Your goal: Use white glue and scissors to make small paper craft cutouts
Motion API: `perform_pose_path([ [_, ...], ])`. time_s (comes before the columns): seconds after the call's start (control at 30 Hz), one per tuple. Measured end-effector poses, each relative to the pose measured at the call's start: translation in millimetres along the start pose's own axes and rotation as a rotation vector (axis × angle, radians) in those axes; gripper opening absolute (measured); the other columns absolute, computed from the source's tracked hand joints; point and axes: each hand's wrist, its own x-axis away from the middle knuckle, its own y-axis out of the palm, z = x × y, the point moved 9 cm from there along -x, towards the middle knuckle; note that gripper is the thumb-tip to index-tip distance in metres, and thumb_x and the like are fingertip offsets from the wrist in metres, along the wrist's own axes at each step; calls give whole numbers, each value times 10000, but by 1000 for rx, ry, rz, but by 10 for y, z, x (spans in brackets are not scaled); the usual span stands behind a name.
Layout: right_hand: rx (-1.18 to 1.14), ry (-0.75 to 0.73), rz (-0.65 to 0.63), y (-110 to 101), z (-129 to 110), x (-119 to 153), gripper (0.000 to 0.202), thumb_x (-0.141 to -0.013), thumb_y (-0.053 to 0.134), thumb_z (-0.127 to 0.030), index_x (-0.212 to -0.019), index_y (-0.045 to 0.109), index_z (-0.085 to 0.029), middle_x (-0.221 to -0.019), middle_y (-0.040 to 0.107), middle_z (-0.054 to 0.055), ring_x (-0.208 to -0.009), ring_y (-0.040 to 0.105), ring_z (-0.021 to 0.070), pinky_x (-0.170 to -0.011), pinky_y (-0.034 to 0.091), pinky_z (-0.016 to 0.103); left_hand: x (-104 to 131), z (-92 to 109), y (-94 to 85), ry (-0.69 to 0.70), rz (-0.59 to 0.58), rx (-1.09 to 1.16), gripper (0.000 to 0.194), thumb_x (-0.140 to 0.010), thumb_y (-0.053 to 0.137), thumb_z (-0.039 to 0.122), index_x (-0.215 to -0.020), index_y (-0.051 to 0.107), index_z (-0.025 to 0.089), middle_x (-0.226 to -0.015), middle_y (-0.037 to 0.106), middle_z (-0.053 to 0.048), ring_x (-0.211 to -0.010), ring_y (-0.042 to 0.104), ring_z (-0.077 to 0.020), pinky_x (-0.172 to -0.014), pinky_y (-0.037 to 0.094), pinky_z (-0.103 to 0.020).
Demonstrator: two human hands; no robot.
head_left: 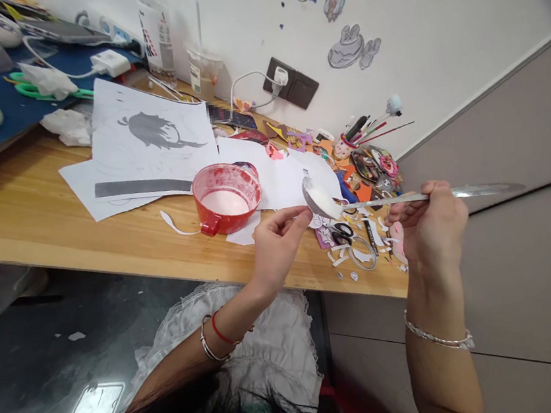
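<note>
Grip on ladle (374, 202) — right hand (434, 228) aloft

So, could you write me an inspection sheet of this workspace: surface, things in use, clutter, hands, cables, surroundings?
Surface: wooden desk, partly covered by papers.
Things in use: ladle with white contents in its scoop; red bowl, white inside too.
Clutter: scissors and paper scraps near the desk's front edge.
Hands: right hand grips the ladle's handle; left hand is at the scoop, contact unclear.
Cables: one white cable plugged in at the wall socket; another runs to a white adapter.
Surroundings: white wall with stickers; grey panels to the right.
</note>
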Motion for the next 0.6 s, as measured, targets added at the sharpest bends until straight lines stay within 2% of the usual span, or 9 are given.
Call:
perform_pose_path([
  [0.2,13,-16,8,-18,22,7,59,-773,376,-238,-743,419,-209,-403,556,-19,-306,462,126,-329,399,218,5,-5,-17,-1,1,10,226,-674,709,362,-802,699,176,-571,515,25,-457,290,-32,-439,259,-200],
  [0.37,24,-60,49,-28,-19,51,61,-771,394,-248,-734,424,-210,-403,548,-25,-317,477,132,-319,394,215,17,-23,-29,-12,-2,6,217,-679,710,356,-801,696,178,-543,419,41,-465,261,-27,-423,203,-193],
  [0.47,40,-87,73,-23,-63,93,75,-783,382,-252,-729,416,-213,-408,544,-32,-322,491,137,-297,362,198,20,-45,-38,-27,0,-5,222,-680,710,355,-813,695,178,-550,410,41,-471,258,-26,-422,194,-191],
  [0.6,24,-138,64,-1,-106,126,84,-808,370,-247,-740,403,-212,-397,525,-51,-331,497,128,-325,391,201,26,-53,-47,-34,6,-6,226,-680,703,353,-819,692,175,-542,421,42,-469,265,-31,-424,206,-194],
])
